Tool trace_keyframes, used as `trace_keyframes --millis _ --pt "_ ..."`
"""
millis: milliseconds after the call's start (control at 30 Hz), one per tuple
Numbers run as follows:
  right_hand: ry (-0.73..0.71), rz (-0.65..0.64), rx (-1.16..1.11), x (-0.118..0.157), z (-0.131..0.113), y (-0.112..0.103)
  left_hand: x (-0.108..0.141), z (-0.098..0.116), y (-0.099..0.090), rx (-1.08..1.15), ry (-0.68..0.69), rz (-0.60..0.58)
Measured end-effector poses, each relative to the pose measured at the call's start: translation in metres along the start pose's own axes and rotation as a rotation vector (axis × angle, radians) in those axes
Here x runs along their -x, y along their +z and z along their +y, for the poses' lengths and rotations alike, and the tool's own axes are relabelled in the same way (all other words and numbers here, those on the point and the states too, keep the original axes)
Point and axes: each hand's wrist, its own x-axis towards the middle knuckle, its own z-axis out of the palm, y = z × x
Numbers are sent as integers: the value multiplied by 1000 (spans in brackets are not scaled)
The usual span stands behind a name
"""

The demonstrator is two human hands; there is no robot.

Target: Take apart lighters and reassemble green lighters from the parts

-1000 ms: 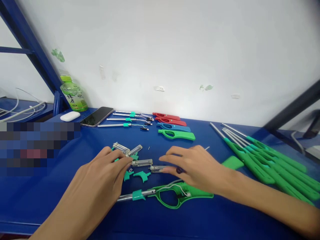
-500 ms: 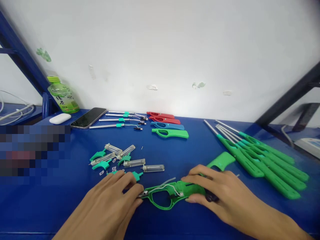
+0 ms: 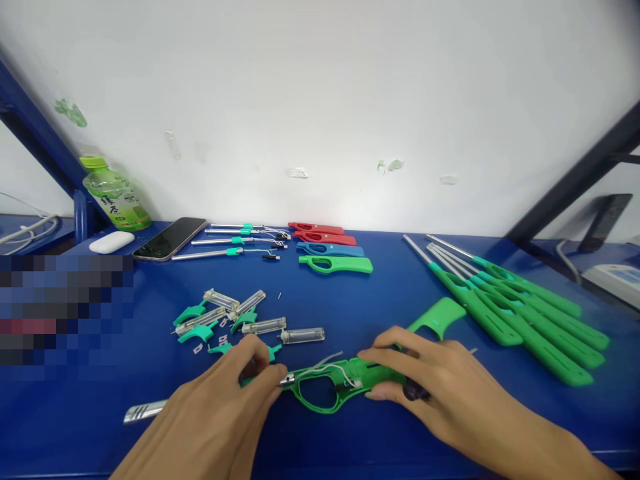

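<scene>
We have the shell (image 3: 373, 375) at six o'clock in our view. Our left hand (image 3: 225, 407) pinches the tube (image 3: 143, 411) at the shell's nine o'clock end; our right hand (image 3: 445, 387) clasps its three o'clock end, thumb against fingers, with something dark (image 3: 416, 390) beneath, perhaps a handle. Clear tanks (image 3: 264, 325) lie toward ten o'clock, lighters (image 3: 490, 312) toward two.

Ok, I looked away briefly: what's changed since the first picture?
The left hand and right hand drew back rightward, off the clear plastic pieces. The left now holds the metal tube; the right, the open green handle. The phone and bottle stayed put.
</scene>
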Motion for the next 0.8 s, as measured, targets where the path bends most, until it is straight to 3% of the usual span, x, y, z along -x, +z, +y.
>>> trace_keyframes --millis 100,267,467,633,800 --pt "10 -15 -9 0 -1 0 -2 3 0 -46 87 -1" --pt "21 -18 -11 0 -2 -1 -5 6 7 -112 150 -100" --pt "38 -30 -15 0 -1 2 -10 9 14 -118 140 -45" --pt "40 -19 4 1 3 10 -33 20 4 -95 110 64" --pt "32 15 42 -1 3 15 -65 23 -20 -103 35 136"
